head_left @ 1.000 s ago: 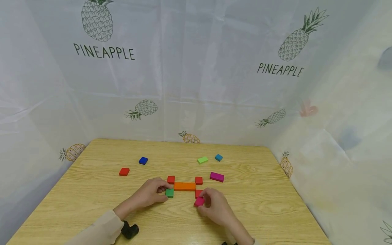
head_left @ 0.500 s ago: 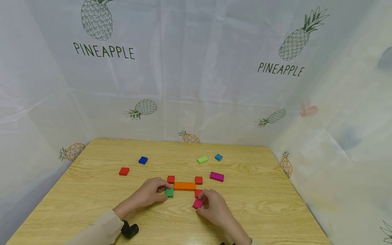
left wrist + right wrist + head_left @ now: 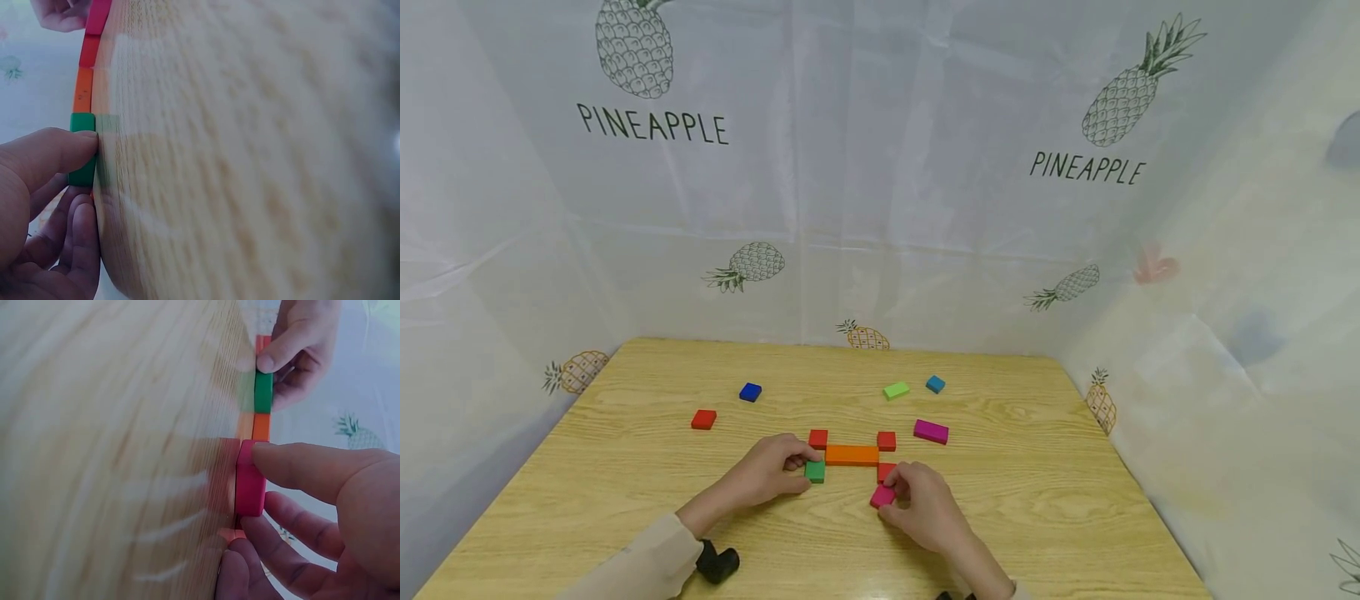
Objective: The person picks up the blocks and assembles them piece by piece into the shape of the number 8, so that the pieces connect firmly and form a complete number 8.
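In the head view my left hand (image 3: 770, 472) pinches a small green block (image 3: 815, 472), thumb on its near side and fingers at its far side. My right hand (image 3: 927, 507) holds a pink block (image 3: 882, 497) between thumb and fingers, turned at a slight angle. Just beyond it lies a red block (image 3: 886, 472), partly hidden by the right fingers. A long orange block (image 3: 852, 456) lies flat between the hands. Red blocks stand near its far corners, one on the left (image 3: 818, 438) and one on the right (image 3: 887, 442).
Behind the right hand lies a purple block (image 3: 931, 432); lime (image 3: 896, 391) and light blue (image 3: 936, 384) blocks are farther back. Dark blue (image 3: 750, 392) and red (image 3: 703, 419) blocks lie back left. A patterned curtain (image 3: 925, 275) borders the wooden table (image 3: 1037, 483).
The right hand has drawn the pink block slightly left and nearer, away from the red block's right side. My left hand stays in place on the green block.
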A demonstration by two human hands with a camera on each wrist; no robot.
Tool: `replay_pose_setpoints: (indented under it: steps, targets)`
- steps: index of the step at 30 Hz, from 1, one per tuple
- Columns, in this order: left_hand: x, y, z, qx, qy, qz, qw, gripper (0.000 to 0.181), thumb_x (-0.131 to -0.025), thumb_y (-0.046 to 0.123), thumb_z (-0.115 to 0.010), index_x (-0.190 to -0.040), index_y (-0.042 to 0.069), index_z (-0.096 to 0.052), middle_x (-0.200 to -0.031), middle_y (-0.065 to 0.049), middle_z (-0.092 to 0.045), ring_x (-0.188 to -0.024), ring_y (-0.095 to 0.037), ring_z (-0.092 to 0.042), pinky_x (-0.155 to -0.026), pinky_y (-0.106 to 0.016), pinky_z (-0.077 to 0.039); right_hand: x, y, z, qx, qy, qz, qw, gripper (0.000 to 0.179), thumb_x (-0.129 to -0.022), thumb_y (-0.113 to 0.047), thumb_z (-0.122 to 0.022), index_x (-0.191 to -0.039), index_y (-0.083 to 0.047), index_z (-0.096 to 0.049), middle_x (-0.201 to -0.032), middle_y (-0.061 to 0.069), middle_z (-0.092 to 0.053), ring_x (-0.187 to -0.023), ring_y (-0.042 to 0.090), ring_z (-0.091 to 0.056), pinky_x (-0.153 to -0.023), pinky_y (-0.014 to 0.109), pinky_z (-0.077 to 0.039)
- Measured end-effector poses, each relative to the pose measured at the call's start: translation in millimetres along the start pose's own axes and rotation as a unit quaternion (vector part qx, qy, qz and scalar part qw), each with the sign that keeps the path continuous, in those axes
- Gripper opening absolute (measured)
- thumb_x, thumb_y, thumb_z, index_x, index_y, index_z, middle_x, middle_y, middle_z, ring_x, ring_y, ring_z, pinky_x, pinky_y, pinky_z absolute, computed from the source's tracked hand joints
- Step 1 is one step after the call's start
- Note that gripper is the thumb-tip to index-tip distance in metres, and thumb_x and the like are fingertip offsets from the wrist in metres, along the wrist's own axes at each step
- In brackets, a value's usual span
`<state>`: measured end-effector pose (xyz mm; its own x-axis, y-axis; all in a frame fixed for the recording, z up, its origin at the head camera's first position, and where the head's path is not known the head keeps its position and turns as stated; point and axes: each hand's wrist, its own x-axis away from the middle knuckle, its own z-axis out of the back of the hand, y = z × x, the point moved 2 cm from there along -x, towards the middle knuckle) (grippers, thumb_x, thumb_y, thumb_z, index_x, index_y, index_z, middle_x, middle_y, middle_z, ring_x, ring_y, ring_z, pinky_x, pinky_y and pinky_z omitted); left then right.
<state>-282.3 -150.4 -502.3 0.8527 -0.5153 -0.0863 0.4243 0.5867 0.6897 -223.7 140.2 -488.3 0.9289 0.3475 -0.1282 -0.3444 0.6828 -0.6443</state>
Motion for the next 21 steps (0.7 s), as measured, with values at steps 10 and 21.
replay_pose_setpoints:
  steps: [10,21]
  targets:
    - [0.3,0.0,0.1,0.003,0.002,0.000,1.0000,0.029,-0.090,0.016,-0.086,-0.118,0.019,-0.079,-0.102,0.008,-0.066,-0.087,-0.012,-0.054,-0.077,-0.025,-0.048,-2.3,-1.4,-1.3,0.000,0.004,-0.009,1.0000,0.025,-0.085,-0.016,-0.091,-0.100,-0.012,-0.071,-0.090,-0.001,-0.061,-0.080,0.011,-0.051,-0.069,0.025,-0.044]
    - [0.3,-1.4,-0.6,0.003,-0.001,0.003,1.0000,0.029,-0.091,0.016,-0.085,-0.120,0.020,-0.079,-0.103,0.009,-0.066,-0.089,-0.012,-0.055,-0.079,-0.025,-0.049,-2.9,-2.1,-2.9,-0.005,0.004,-0.018,0.9998,0.025,-0.085,-0.016,-0.091,-0.100,-0.012,-0.071,-0.089,-0.001,-0.061,-0.080,0.012,-0.051,-0.068,0.025,-0.043]
